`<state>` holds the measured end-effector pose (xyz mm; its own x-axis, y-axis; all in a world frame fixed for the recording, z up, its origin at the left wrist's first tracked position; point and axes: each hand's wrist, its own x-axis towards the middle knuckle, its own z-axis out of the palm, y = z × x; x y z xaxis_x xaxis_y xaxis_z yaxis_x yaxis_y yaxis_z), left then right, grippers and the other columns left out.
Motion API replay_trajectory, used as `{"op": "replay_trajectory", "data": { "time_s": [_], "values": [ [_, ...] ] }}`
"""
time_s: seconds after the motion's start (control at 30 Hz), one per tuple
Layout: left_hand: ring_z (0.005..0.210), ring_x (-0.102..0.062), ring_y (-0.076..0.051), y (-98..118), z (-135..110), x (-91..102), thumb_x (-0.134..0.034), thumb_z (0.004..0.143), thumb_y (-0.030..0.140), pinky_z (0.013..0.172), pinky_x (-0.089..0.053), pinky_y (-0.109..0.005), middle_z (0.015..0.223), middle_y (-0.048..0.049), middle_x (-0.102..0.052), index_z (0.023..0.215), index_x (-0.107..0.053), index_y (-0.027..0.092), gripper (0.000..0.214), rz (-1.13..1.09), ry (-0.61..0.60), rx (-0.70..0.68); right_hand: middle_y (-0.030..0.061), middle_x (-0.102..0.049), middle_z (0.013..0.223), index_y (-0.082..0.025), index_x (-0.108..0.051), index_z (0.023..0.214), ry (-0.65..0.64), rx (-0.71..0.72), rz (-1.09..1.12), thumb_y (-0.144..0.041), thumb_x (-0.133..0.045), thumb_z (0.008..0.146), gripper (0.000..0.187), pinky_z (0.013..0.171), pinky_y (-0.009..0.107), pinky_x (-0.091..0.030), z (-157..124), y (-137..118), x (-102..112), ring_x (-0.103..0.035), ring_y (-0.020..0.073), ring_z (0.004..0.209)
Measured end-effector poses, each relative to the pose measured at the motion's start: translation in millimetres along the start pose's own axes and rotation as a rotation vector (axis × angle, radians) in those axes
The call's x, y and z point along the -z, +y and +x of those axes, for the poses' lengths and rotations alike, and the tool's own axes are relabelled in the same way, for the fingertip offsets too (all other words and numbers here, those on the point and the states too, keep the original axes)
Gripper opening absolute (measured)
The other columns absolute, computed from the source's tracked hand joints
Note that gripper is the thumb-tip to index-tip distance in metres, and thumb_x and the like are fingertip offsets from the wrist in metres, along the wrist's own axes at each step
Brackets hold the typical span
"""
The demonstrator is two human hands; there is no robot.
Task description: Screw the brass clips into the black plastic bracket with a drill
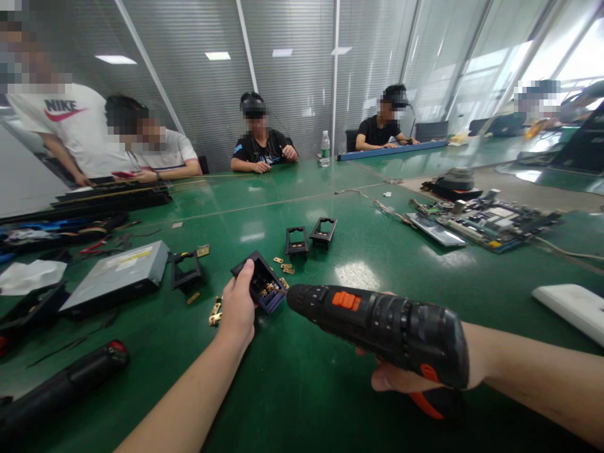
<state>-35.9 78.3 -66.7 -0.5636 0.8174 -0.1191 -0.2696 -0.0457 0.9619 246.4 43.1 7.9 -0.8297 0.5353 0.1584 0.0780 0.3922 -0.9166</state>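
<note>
My left hand is closed on a black plastic socket frame, tilted so that its inside faces right, with brass-coloured parts showing in it. In my right hand is a black and orange cordless drill, gripped by its handle. Its bit reaches the inner side of the frame; the exact contact is too small to make out. Small brass strips lie beside my left hand, and a few more lie just behind the frame. Two similar black frames stand farther back, and another black frame is to the left.
At left are a silver disc drive, a black cylindrical tool and piled cables. Circuit boards and a phone-like device lie at right, near a white object. Several people sit or stand across the green table, with a bottle.
</note>
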Motion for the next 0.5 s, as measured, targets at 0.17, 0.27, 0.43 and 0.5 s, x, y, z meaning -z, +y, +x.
{"op": "replay_trajectory", "data": {
  "time_s": [0.17,0.27,0.43,0.5],
  "values": [
    [0.095,-0.076,-0.025,-0.6,-0.5,0.6,-0.075,0.086,0.049,0.082,-0.063,-0.036,0.102,-0.0105,-0.079,0.106,-0.077,0.015,0.04,-0.013,0.004,0.005,-0.0032,-0.054,0.07,-0.023,-0.053,0.076,-0.039,-0.018,0.0,-0.03,-0.074,0.08,0.023,0.058,0.024,-0.049,-2.0,-1.3,1.6,-0.057,0.0136,0.064],
    [0.096,-0.076,-0.024,-1.3,0.0,1.1,-0.076,0.085,0.051,0.081,-0.062,-0.035,0.104,-0.0103,-0.079,0.106,-0.077,0.016,0.042,-0.009,0.001,0.006,-0.0021,-0.055,0.073,-0.022,-0.056,0.08,-0.013,0.017,-0.039,-0.031,-0.076,0.08,0.022,0.059,0.024,-0.05,-2.9,1.5,1.5,-0.058,0.0146,0.067],
    [0.096,-0.076,-0.025,-1.6,-0.2,2.1,-0.076,0.085,0.053,0.081,-0.063,-0.036,0.105,-0.011,-0.079,0.108,-0.077,0.015,0.044,-0.01,-0.025,0.0,-0.0033,-0.054,0.071,-0.023,-0.057,0.084,-0.022,0.021,-0.006,-0.031,-0.075,0.08,0.021,0.058,0.025,-0.05,-1.2,4.3,-0.6,-0.057,0.0149,0.064],
    [0.096,-0.075,-0.025,-1.4,-0.8,2.3,-0.076,0.084,0.052,0.082,-0.063,-0.037,0.105,-0.0106,-0.079,0.106,-0.077,0.015,0.042,-0.027,-0.023,-0.006,-0.0045,-0.051,0.068,-0.023,-0.051,0.078,-0.055,0.014,0.006,-0.028,-0.073,0.082,0.023,0.059,0.025,-0.049,0.1,2.2,-1.4,-0.055,0.0135,0.061]
  ]
}}
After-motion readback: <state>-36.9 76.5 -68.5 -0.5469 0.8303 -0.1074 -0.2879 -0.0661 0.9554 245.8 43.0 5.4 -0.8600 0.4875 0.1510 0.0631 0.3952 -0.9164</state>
